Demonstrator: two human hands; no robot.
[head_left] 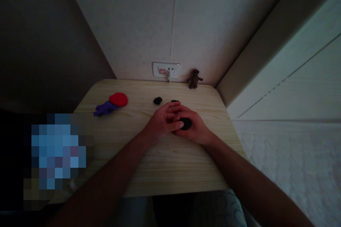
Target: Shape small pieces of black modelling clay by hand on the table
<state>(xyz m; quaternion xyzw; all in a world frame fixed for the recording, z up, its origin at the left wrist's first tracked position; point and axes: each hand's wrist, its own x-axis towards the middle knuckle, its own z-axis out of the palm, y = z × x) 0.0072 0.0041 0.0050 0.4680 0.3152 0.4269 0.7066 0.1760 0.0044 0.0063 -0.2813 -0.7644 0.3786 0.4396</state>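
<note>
A flattened round piece of black modelling clay (186, 123) lies in my right hand (196, 127), which is cupped around it. My left hand (160, 120) meets it from the left, with its thumb pressed on the clay and its fingers over the fingers of my right hand. Just beyond the fingertips another black piece (175, 101) is partly hidden. A small black lump (157, 100) rests on the table to the left of it.
On the wooden table (170, 170), a red disc (118, 99) touches a purple clay shape (106, 108) at the left. A brown clay figure (195, 79) stands against the wall at the back. Beside it is a wall socket (162, 71) with a plug. A blurred patch covers the lower left.
</note>
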